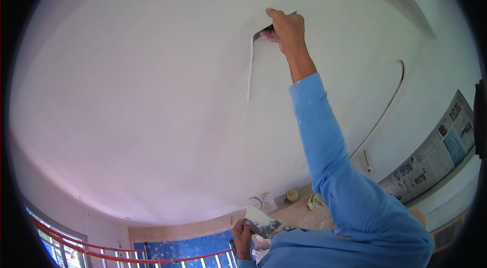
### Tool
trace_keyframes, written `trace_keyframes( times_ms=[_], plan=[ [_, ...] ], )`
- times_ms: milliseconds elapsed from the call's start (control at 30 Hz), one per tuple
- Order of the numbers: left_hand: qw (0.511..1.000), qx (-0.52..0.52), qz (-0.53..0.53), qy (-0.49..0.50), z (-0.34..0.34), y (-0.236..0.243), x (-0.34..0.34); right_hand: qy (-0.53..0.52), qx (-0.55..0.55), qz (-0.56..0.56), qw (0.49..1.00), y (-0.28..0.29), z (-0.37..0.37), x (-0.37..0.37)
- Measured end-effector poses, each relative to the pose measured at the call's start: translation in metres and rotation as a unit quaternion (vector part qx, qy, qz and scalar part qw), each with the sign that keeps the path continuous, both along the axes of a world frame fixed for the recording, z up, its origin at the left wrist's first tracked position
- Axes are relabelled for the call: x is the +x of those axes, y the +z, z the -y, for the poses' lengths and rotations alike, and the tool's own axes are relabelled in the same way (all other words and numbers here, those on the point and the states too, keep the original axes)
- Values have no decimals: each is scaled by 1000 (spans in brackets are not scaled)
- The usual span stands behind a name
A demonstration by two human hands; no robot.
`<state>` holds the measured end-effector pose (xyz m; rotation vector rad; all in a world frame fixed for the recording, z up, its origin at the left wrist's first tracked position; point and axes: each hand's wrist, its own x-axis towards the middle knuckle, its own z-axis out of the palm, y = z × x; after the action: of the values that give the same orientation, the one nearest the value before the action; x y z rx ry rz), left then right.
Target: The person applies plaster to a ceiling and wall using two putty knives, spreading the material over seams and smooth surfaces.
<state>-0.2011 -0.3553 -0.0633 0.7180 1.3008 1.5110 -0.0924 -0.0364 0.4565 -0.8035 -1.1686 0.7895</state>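
My right arm, in a blue sleeve, reaches far up across a broad white surface. At its end my right hand is closed round a dark, flat-bladed scraper, whose edge lies against the surface. From the blade's left corner a thin raised ridge of white filler runs downward. Low in the view, my left hand grips a grey, flat filling blade. A heap of white filler rests on that blade. The handle of the scraper is hidden in my right hand.
Printed newspaper sheets cover a strip at the right. A dark cable curves beside my right arm. Below stand a tin and a small round container. Orange-railed ladders and a blue sheet are at the lower left.
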Motion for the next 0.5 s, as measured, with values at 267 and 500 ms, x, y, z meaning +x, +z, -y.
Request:
trace_keyframes(
  times_ms=[267, 500],
  plan=[
    [999, 25, -17, -21, -6, 10, -3, -15, 38, 63, 997, 75, 29, -6],
    [1000, 28, 2, -11, -5, 25, -1, -19, 104, 132, 986, 142, 60, -21]
  ],
)
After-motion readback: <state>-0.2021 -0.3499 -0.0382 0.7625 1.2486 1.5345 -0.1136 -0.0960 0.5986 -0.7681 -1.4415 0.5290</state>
